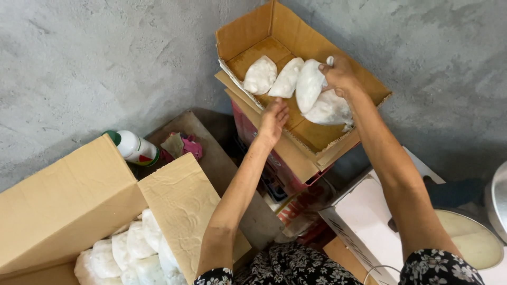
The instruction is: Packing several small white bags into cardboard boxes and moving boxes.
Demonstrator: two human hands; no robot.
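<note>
- Four white plastic bags of pale filling lie in the open cardboard box (311, 132) at the far centre: first bag (260, 75) far left, second bag (286, 77) just right of it, third bag (309, 84) next, fourth bag (330, 108) nearest and rightmost.
- Bags sit side by side, touching or overlapping; third partly lies on fourth.
- Right hand (339, 74) is inside the box, fingers pinched shut on the knotted top of the third bag.
- Left hand (272, 120) rests on the near left edge of that box, fingers curled over the flap; holds the cardboard only. How tightly it grips cannot be told.
- The box sits tilted on top of a stack: a red crate (253, 132) under it, more printed cartons below that.
- Near left: a second, larger carton (68, 206), flaps open, holds a heap of similar white bags (132, 253). At least six show; the exact count is hidden by the flaps.
- One white bottle with a green cap (134, 148) lies on its side behind that carton, against the wall.
- One pink crumpled wrapper (186, 145) lies just right of the bottle, on a brown board.
- Near right: one white box (369, 216), and right of it a round metal pot (472, 237) with pale contents.
- Far right edge: part of one more metal vessel (499, 195).
- Backdrop is a grey rough concrete wall (105, 58).
- Both sleeves are a dark floral print.
</note>
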